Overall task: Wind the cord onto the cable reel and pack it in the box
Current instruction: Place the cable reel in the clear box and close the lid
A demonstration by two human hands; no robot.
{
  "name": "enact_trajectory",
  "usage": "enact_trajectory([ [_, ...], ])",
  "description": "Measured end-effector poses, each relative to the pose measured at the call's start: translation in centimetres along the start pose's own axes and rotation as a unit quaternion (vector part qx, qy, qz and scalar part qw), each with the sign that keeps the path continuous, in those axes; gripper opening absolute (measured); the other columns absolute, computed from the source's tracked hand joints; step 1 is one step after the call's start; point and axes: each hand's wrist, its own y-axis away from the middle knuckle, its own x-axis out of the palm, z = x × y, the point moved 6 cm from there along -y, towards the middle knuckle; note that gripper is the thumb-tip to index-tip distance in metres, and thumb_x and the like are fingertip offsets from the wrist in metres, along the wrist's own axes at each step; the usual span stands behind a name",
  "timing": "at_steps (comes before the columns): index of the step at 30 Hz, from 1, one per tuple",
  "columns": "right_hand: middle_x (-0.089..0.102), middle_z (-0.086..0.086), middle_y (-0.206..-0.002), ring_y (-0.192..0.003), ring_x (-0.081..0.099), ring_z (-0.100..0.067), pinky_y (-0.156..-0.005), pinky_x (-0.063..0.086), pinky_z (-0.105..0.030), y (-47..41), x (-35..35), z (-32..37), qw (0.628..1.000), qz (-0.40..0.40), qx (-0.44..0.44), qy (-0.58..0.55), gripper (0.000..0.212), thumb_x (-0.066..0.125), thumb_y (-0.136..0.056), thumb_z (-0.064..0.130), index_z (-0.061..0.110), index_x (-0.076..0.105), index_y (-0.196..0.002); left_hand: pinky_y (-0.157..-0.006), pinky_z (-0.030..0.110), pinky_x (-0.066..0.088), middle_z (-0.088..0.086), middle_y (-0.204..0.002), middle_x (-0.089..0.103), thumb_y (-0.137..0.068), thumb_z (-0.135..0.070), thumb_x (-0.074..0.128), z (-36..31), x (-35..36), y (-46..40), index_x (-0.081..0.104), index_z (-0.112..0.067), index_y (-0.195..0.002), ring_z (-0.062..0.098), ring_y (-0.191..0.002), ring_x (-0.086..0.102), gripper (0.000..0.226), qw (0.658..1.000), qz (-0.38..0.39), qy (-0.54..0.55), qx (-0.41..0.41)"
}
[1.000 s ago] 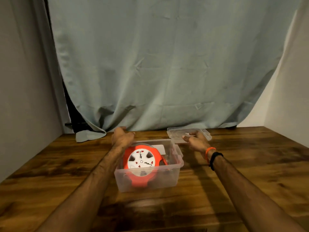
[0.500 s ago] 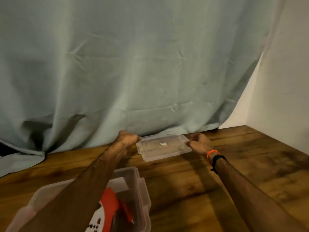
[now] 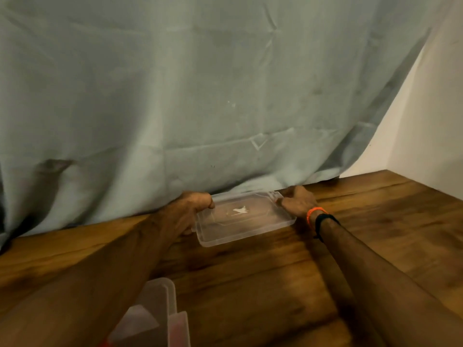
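Note:
A clear plastic lid point(image 3: 250, 227) lies at the far side of the wooden table point(image 3: 375, 221), close to the curtain. My left hand point(image 3: 190, 211) grips the lid's left edge, fingers curled over it. My right hand point(image 3: 297, 200) grips its right edge near the far corner. Only the far corner of the clear plastic box point(image 3: 160, 311) shows at the bottom of the view, under my left forearm. A sliver of the orange cable reel point(image 3: 104, 344) peeks out at the bottom edge; the rest is out of view.
A pale green curtain point(image 3: 200, 96) hangs along the back of the table. A white wall point(image 3: 426, 121) stands at the right. Bare wood stretches between the lid and the box.
The view has swung further up and right, so the box has slid almost out of the frame. Both hands have closed on the lid's two ends.

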Motion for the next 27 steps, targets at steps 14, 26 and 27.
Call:
enact_trajectory([
  [14,0.067,-0.009,-0.121,-0.114,0.059,-0.025,-0.099,0.044,-0.029,6.2,-5.7,5.8,0.994,-0.032,-0.027,-0.102,0.041,0.074,-0.079,0.023,0.014,0.066,-0.118,-0.048,0.036,0.042,0.013,-0.104,0.058,-0.087,-0.009,0.069,-1.6,-8.1,9.9,0.056,-0.007,-0.107,0.028,-0.074,0.054,0.024,0.996,-0.042,0.065,0.052],
  [26,0.066,-0.001,-0.091,-0.092,0.064,-0.019,-0.084,0.048,-0.023,21.9,-7.6,14.5,0.983,0.01,-0.104,-0.149,0.019,0.075,-0.077,0.013,0.014,0.072,-0.096,-0.089,0.048,0.053,0.027,-0.127,0.06,-0.08,0.011,0.069,6.4,-22.4,24.8,0.058,0.009,-0.125,0.042,-0.115,0.059,0.045,0.966,-0.165,0.17,0.102],
  [27,0.065,0.001,-0.087,-0.089,0.063,-0.018,-0.081,0.048,-0.024,23.0,-7.2,14.7,0.983,0.015,-0.105,-0.151,0.013,0.075,-0.076,0.012,0.015,0.071,-0.089,-0.083,0.047,0.054,0.029,-0.121,0.062,-0.078,0.014,0.069,7.6,-23.2,25.6,0.057,0.01,-0.124,0.043,-0.11,0.061,0.048,0.963,-0.171,0.179,0.103],
])
